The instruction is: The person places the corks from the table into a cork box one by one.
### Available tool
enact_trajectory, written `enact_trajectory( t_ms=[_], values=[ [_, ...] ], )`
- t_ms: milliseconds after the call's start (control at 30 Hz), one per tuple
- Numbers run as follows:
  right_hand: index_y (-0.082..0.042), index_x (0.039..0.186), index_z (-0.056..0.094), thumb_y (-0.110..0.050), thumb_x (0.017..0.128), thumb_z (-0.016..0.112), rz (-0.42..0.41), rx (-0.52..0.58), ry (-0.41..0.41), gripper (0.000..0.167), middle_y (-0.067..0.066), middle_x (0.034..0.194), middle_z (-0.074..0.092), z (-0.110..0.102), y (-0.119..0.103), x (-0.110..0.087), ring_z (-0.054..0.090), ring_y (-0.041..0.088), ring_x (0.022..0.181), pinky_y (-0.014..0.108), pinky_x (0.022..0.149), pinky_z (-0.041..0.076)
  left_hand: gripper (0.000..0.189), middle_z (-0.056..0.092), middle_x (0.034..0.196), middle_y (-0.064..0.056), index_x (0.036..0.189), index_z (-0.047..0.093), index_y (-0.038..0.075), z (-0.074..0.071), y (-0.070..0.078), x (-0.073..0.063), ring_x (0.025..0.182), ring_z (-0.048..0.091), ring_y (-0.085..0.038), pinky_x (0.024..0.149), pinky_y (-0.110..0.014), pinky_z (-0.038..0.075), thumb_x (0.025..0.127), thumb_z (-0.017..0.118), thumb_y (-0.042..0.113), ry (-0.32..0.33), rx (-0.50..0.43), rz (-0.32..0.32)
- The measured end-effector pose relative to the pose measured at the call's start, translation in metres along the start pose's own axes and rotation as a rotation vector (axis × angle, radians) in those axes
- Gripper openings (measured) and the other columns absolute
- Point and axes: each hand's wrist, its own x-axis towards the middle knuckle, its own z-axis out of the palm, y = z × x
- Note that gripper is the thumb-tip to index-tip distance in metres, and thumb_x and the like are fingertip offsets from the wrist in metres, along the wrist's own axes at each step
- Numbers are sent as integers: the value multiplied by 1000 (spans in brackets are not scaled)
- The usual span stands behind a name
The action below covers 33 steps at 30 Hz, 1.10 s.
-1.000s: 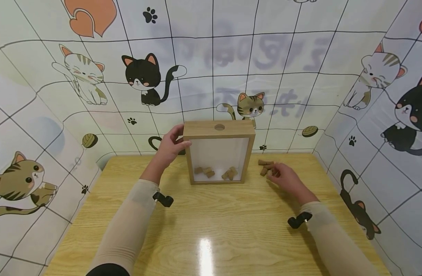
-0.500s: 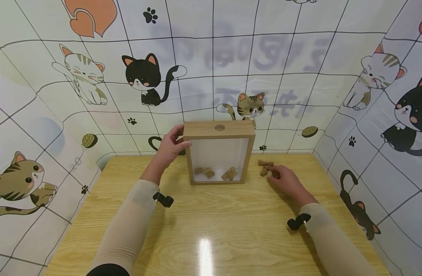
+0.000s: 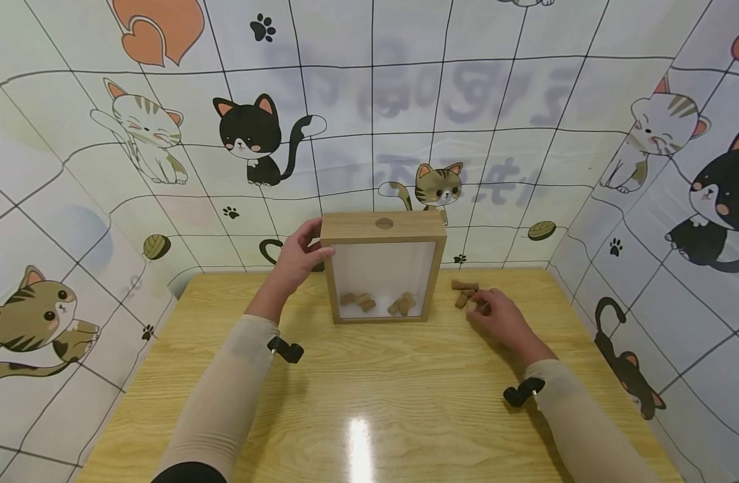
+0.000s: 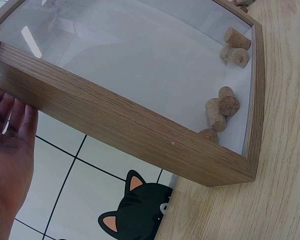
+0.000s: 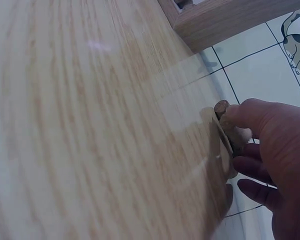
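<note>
A shallow wooden box [image 3: 354, 227] with a clear front and a round hole in its top stands upright on the table. Several corks [image 3: 403, 304] lie on its floor, in two groups. My left hand [image 3: 295, 261] grips the box's upper left edge, thumb on the front and fingers behind, as the left wrist view shows along the wooden frame [image 4: 115, 117]. To the right of the box is a small pile of loose corks [image 3: 464, 285]. There my right hand [image 3: 502, 318] pinches a cork [image 5: 235, 132] low over the table; its fingers partly hide the pile.
The light wooden table [image 3: 369, 376] reaches back to a white wall covering [image 3: 345, 161] printed with cats and grid lines. Similar printed sheets stand on the left and right. A small black wrist mount [image 3: 524, 391] sits on each sleeve.
My right hand has shifted slightly at the cork pile, its fingers drawing closer together around a cork. The left hand and the box have stayed in place.
</note>
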Motion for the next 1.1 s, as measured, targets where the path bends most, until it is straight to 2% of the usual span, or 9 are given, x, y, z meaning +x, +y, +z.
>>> enact_trajectory(
  t_ms=[167, 267, 500, 667, 767, 967, 1100],
  values=[
    [6, 134, 63, -15, 104, 78, 23, 71, 12, 40, 23, 121, 66, -2, -7, -6, 68, 38, 104, 56, 88, 57, 69, 57, 150, -15, 165, 49, 9, -1, -3, 1, 139, 55, -30, 106, -30, 55, 102, 79, 7, 0, -16, 5],
    [6, 136, 60, -14, 105, 76, 34, 94, 4, 40, 26, 126, 67, -3, -9, -8, 69, 40, 109, 58, 89, 58, 68, 57, 150, -15, 165, 50, 10, -1, -4, 1, 138, 56, -27, 108, -30, 54, 103, 78, 8, 1, -4, 7],
    [0, 138, 57, -10, 106, 71, 76, 124, -5, 36, 23, 130, 66, -4, -9, -7, 69, 38, 111, 53, 89, 59, 68, 57, 150, -15, 165, 49, 10, -1, -2, 0, 138, 57, -28, 107, -30, 55, 103, 78, 8, 0, -2, -8],
    [1, 145, 56, -6, 108, 68, 56, 139, 20, 39, 24, 137, 64, -6, -11, -6, 67, 39, 115, 55, 92, 57, 69, 57, 150, -16, 165, 48, 9, 0, -1, 0, 137, 58, -28, 105, -28, 56, 103, 78, 6, -1, -13, -10],
    [2, 147, 58, -4, 107, 70, 43, 148, 36, 42, 23, 134, 64, -7, -15, -6, 65, 39, 114, 56, 94, 56, 69, 56, 150, -15, 165, 48, 9, 0, -1, 1, 137, 57, -27, 105, -27, 55, 103, 78, 6, 0, -21, -10],
    [2, 140, 61, -2, 105, 74, 26, 166, 56, 38, 23, 133, 65, -11, -25, -4, 68, 37, 111, 50, 90, 57, 68, 57, 150, -15, 165, 49, 8, 0, -2, 1, 137, 57, -27, 105, -27, 55, 103, 78, 6, -2, -30, -3],
    [0, 137, 62, -6, 105, 77, 24, 176, 56, 35, 21, 132, 66, -14, -29, -5, 72, 36, 110, 42, 85, 60, 68, 57, 149, -15, 165, 49, 9, 0, -2, 1, 137, 58, -28, 104, -27, 56, 103, 78, 7, -5, -28, -10]
  ],
)
